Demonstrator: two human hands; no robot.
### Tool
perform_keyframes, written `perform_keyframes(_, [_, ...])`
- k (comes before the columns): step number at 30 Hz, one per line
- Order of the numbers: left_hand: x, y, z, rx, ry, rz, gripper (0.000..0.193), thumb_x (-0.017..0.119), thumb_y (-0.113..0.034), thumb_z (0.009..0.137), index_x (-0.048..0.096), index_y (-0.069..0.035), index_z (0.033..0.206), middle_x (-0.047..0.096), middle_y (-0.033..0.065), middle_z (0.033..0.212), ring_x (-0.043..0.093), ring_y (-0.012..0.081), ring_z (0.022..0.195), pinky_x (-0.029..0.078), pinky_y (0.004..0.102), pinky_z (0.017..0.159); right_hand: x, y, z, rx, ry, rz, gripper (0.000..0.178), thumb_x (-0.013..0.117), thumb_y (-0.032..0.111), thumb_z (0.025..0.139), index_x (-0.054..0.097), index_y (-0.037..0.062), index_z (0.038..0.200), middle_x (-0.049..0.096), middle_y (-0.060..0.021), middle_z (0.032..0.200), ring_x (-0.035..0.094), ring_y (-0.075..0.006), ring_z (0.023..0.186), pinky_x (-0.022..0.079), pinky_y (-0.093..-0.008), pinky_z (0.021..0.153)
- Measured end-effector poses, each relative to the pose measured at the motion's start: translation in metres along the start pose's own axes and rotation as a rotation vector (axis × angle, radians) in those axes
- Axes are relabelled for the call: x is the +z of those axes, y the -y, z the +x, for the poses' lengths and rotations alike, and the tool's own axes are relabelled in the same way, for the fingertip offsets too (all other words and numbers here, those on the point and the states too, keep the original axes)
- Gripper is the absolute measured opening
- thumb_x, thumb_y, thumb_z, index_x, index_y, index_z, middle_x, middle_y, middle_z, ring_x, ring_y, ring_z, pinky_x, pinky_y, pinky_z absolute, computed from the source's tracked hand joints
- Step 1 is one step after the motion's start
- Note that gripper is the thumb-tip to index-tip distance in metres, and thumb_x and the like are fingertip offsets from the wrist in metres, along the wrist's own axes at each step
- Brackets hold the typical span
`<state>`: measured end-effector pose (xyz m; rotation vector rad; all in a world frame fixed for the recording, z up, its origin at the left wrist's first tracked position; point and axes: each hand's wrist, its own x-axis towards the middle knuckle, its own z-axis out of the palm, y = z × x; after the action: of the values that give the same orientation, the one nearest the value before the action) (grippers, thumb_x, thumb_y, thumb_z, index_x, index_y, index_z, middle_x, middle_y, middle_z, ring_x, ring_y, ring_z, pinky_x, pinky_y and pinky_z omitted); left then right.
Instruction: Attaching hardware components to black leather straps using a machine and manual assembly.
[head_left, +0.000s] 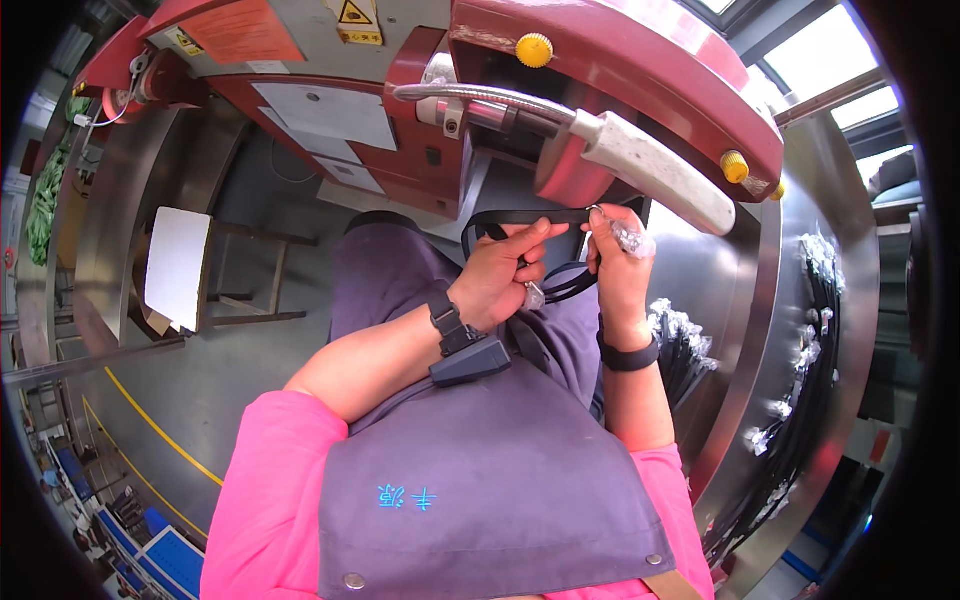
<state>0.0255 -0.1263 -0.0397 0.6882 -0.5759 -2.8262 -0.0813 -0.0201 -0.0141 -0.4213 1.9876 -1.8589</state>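
Observation:
A narrow black strap (545, 216) stretches between my two hands above my lap, below the machine's red wheel. My right hand (622, 275) pinches the strap near its right end, and a clear plastic-wrapped piece (632, 240) sticks out beside the fingers. My left hand (492, 278) is closed around part of the strap, its thumb and forefinger pointing toward the right hand. Another plastic-wrapped piece (534, 296) hangs under the left fingers. Loops of black strap (570, 284) dangle between the hands. What sits inside the plastic cannot be made out.
The red and grey machine (425, 150) stands ahead, with a long whitish block (660, 170) on a metal hose close above my right hand. At right, a metal trough (740, 330) and ledge hold several black straps (815, 340) with plastic-wrapped ends. A stool (260, 270) stands left.

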Motion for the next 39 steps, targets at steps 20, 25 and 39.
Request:
perform_keyframes(20, [-0.003,0.001,0.004,-0.017,0.076,-0.035,0.022,0.065,-0.015,0.089,0.064,0.004,0.102,0.055,0.0004,0.078,0.037,0.0029,0.059,0.029,0.0173,0.047,-0.010,-0.005,0.000,-0.070,0.044,0.028,0.014,0.062,0.011,0.091,0.060,0.0007,0.100,0.053,-0.0002,0.068,0.046,-0.0062,0.054,0.036,-0.0201,0.047])
perform_keyframes(25, [0.000,0.000,0.003,0.002,-0.001,-0.002,0.029,0.064,-0.018,0.091,0.062,0.006,0.107,0.042,-0.0041,0.067,0.032,0.0023,0.055,0.026,0.0170,0.047,-0.006,-0.007,0.003,-0.069,0.036,0.006,0.013,0.062,0.010,0.090,0.060,0.0006,0.100,0.059,-0.0024,0.072,0.047,-0.0059,0.054,0.036,-0.0201,0.046])
perform_keyframes(39, [0.005,0.000,0.005,0.016,0.005,-0.001,0.029,0.063,-0.017,0.091,0.063,0.006,0.108,0.041,-0.0043,0.065,0.031,0.0025,0.053,0.025,0.0173,0.046,-0.008,-0.014,0.006,-0.104,0.008,0.049,0.013,0.062,0.009,0.090,0.061,0.0002,0.100,0.055,-0.0012,0.070,0.047,-0.0070,0.055,0.038,-0.0216,0.048])
